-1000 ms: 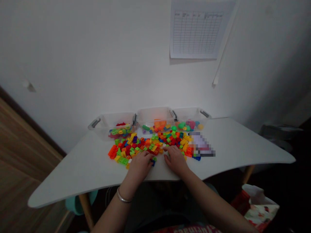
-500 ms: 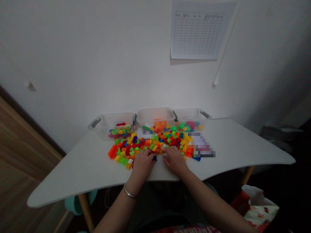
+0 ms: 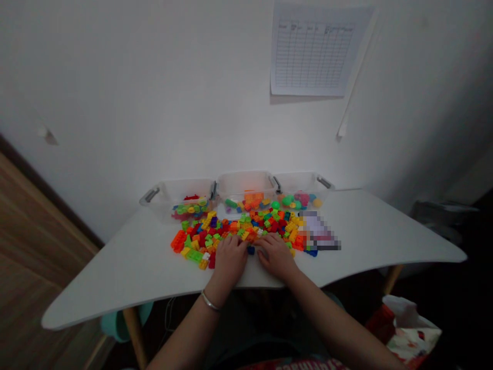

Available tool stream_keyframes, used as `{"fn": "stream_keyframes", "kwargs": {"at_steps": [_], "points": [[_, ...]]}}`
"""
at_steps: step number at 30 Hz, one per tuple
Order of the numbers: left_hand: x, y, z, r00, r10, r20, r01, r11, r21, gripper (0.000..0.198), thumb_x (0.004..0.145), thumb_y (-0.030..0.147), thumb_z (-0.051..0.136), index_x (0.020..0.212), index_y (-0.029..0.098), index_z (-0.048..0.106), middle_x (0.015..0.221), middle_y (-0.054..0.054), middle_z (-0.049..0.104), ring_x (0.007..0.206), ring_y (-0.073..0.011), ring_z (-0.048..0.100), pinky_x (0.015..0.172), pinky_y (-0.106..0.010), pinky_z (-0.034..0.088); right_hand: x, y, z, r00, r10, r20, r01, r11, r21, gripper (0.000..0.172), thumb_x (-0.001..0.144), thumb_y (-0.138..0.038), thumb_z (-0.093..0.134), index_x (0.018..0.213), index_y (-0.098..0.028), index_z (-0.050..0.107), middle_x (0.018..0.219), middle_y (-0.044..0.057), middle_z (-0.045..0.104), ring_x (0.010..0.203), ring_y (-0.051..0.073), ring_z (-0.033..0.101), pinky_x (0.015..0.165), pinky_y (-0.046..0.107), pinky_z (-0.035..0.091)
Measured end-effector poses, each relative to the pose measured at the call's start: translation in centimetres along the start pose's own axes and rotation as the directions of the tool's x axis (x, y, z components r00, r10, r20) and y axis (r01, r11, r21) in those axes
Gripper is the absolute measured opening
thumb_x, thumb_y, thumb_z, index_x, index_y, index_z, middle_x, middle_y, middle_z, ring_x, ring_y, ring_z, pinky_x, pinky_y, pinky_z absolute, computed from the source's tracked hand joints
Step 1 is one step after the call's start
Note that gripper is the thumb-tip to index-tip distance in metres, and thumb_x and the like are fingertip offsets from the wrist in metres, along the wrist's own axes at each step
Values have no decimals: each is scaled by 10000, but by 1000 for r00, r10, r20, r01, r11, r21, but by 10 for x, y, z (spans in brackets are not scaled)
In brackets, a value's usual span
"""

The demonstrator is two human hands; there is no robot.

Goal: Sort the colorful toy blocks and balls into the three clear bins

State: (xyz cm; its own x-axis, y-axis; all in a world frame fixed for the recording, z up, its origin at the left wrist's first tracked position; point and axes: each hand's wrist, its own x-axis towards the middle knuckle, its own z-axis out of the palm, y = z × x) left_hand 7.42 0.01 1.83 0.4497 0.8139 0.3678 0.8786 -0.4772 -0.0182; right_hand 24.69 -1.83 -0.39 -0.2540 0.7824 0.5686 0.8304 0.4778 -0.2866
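Both forearms are bare, ending in the left hand (image 3: 230, 258) and right hand (image 3: 276, 255). A thin silver bangle (image 3: 210, 302) rings the left wrist, just below the near edge of the white table (image 3: 134, 267). Further below that edge shows red clothing (image 3: 300, 365) with pale lettering.

Bright plastic blocks (image 3: 231, 228), scattered heap; small blue block (image 3: 251, 250) frontmost
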Motion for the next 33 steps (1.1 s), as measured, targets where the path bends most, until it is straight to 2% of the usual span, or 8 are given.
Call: {"fn": "stream_keyframes", "kwargs": {"at_steps": [5,13,18,24,29,33], "points": [[-1,-4,-1,1000,-12,-14,12,1000,-7,243,892,261,504,1007,259,718,1000,-87,654,974,-270,554,808,-417,430,1,0,0,992,-123,15,122,992,12,270,809,-133,616,1041,-244,699,1056,51,674,1018,225,538,959,385,445],[-1,-5,-1,999,34,-23,-35,999,-17,159,852,259,569,908,230,715,1008,-78,677,994,-278,552,853,-437,431,1,-2,0,1000,28,-5,-29,999,-14,214,820,-134,610,1003,-198,700,1060,61,683,1035,240,539,995,405,435],[1,-7,-2,997,59,-45,-61,998,-35,184,822,249,610,969,248,721,1045,-84,688,1091,-311,521,931,-480,407,1,-2,-1,999,42,-9,-42,999,-12,243,823,-135,597,1036,-211,687,1070,63,683,1053,242,540,999,406,438],[5,-8,-1,999,46,-17,-46,997,-53,150,813,239,617,909,245,733,1044,-90,678,1062,-291,529,935,-470,413,1,-3,-1,998,59,4,-59,998,-11,243,822,-138,594,1030,-221,690,1079,65,684,1061,251,546,1000,419,438],[10,-11,-2,999,49,5,-48,987,-153,157,771,243,674,917,212,721,1022,-75,684,1027,-268,549,926,-432,428,1,-2,-1,998,57,7,-57,998,-11,243,819,-134,597,1032,-207,685,1079,68,682,1060,242,544,1003,406,434],[18,-22,-2,999,-31,-28,21,948,-319,199,769,260,684,960,209,704,956,-68,705,994,-249,582,893,-402,456,0,-1,0,998,57,0,-57,998,-5,242,822,-134,596,1038,-202,681,1081,62,680,1060,240,537,1005,402,429]]}}
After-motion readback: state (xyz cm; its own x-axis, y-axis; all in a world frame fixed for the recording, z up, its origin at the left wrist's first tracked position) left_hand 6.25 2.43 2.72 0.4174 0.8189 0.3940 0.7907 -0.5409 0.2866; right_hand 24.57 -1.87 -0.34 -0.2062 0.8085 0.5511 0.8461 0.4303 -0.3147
